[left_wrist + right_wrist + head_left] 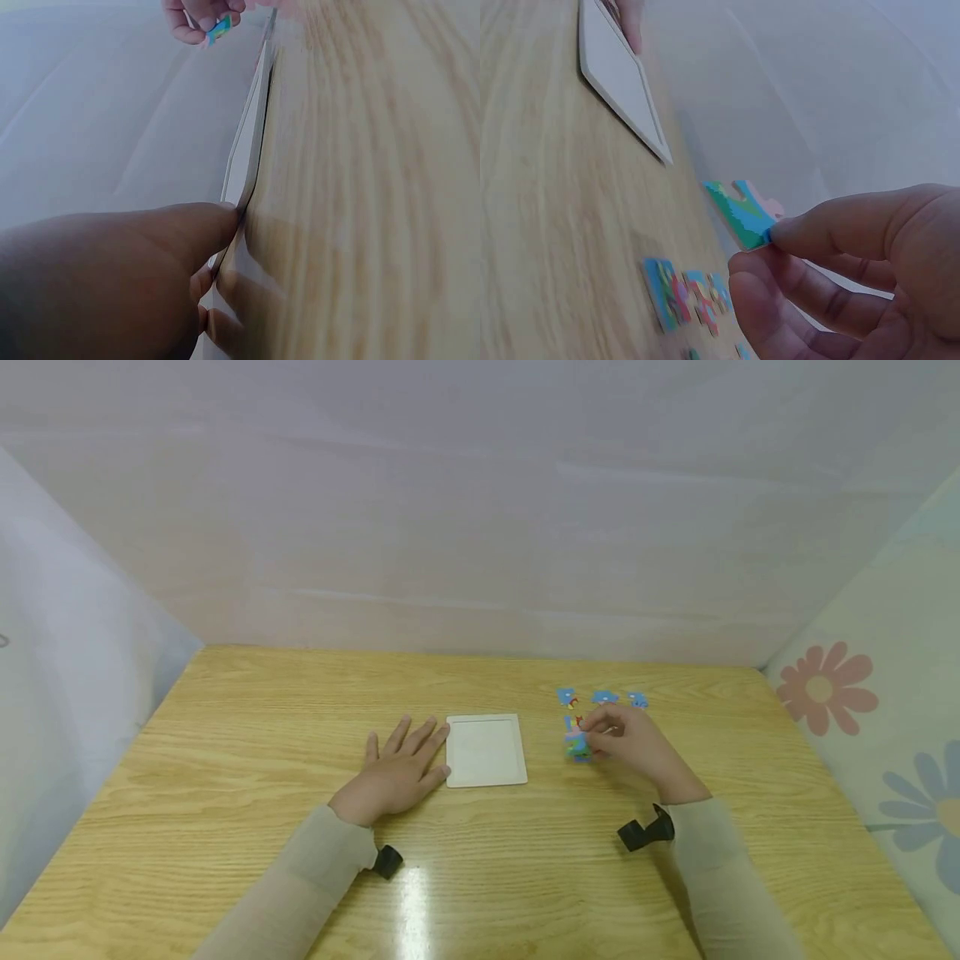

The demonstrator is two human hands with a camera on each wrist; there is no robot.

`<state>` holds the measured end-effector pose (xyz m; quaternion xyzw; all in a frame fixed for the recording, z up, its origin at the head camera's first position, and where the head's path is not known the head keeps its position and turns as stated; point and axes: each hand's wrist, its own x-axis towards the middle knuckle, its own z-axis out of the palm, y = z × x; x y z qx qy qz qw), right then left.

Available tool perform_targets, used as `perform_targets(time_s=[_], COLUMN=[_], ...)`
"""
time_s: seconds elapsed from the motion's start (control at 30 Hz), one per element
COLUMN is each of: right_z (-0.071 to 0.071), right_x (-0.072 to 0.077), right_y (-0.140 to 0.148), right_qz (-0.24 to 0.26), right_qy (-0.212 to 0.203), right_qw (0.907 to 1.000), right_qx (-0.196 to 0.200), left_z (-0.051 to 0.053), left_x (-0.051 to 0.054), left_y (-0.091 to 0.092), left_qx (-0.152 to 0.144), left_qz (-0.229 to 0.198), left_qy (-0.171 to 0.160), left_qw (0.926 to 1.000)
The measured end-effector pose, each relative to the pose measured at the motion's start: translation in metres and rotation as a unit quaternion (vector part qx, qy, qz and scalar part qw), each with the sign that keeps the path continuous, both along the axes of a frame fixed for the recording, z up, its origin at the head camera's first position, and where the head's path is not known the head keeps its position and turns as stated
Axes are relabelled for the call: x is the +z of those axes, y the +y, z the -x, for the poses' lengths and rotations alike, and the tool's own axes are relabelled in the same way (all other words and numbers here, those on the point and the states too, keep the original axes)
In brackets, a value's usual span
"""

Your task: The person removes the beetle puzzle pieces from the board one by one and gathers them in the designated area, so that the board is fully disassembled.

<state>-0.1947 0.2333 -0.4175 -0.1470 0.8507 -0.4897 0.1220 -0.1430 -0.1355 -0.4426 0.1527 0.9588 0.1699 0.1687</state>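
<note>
My right hand (633, 745) pinches a jigsaw puzzle piece (741, 216) between thumb and fingertips. The piece is green and blue with a pink knob, and it is held up off the table in the right wrist view. My left hand (393, 779) rests on the table with its fingers spread. Its thumb and a fingertip touch the left edge of a square white puzzle tray (486, 752). The tray lies flat with a raised rim, and its inside is bare white. Several loose puzzle pieces (667, 291) lie on the table below and beyond my right hand, which partly hides them.
A row of blue puzzle pieces (604, 697) lies farther back on the wooden table (480, 877). Pale cloth (480, 527) hangs behind the table's back edge. At the right stands a flower-printed cloth (900, 693). Each wrist wears a black camera mount (645, 833).
</note>
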Motion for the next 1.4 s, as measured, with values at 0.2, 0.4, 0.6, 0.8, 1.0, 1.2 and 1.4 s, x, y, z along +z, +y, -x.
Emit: perform_targets(time_s=[0.2, 0.4, 0.6, 0.8, 1.0, 1.2, 1.4], right_z=[0.006, 0.007, 0.009, 0.011, 0.011, 0.014, 0.017], right_x=[0.003, 0.010, 0.013, 0.014, 0.013, 0.011, 0.004], right_y=[0.018, 0.039, 0.057, 0.069, 0.077, 0.086, 0.093], right_qz=[-0.030, -0.046, -0.073, -0.099, -0.121, -0.144, -0.157], right_qy=[0.005, 0.016, 0.009, 0.010, -0.009, -0.034, -0.053], right_qw=[0.9995, 0.9987, 0.9969, 0.9945, 0.9915, 0.9876, 0.9847], right_qx=[-0.006, -0.013, -0.027, -0.033, -0.048, -0.053, -0.054], left_z=[-0.002, -0.003, -0.002, -0.002, -0.003, -0.001, -0.001], left_x=[0.003, 0.004, 0.004, 0.006, 0.005, 0.002, 0.002], left_y=[0.001, 0.001, 0.001, 0.001, 0.001, 0.000, 0.000], left_qx=[-0.001, -0.001, -0.002, 0.000, -0.001, -0.001, 0.001], left_qz=[-0.011, -0.014, -0.009, -0.001, -0.001, -0.006, -0.006], left_qy=[0.008, 0.011, 0.011, 0.010, 0.012, 0.011, 0.008], left_qw=[0.9999, 0.9998, 0.9999, 0.9999, 0.9999, 0.9999, 0.9999])
